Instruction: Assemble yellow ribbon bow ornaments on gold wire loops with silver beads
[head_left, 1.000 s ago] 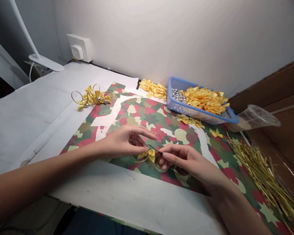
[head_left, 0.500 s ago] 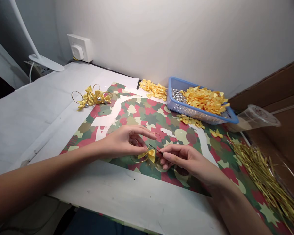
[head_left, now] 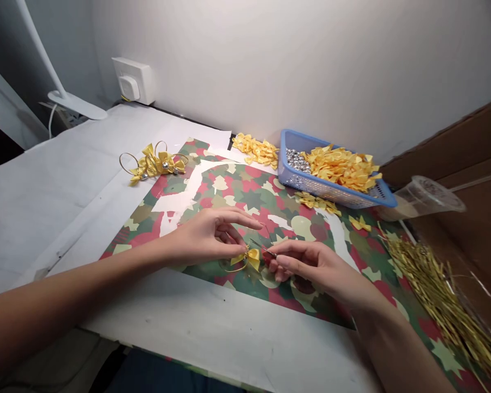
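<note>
My left hand (head_left: 215, 234) pinches a yellow satin bow (head_left: 252, 258) between thumb and fingers. A small silver bead sits at the bow's middle, and a gold cord loop (head_left: 238, 268) curves below it. In my right hand (head_left: 306, 263) is a thin, dark pointed tool (head_left: 263, 248), held between thumb and index finger. Its tip points left, just above the bow and under my left index finger. A fine strand (head_left: 269, 233) arches between the two hands; where it is fastened cannot be made out.
Finished-looking bows with gold loops (head_left: 153, 164) lie at left. A blue basket (head_left: 331, 194) holds silver beads and yellow bows, with loose bows (head_left: 256, 148) beside it. At right are gold cords (head_left: 437, 289) and a tilted clear plastic cup (head_left: 427, 197). A white lamp base (head_left: 77, 106) stands back left.
My right hand has shifted slightly right and down with the tool. The gold loop under the bow has turned a little; my left hand stays almost in place.
</note>
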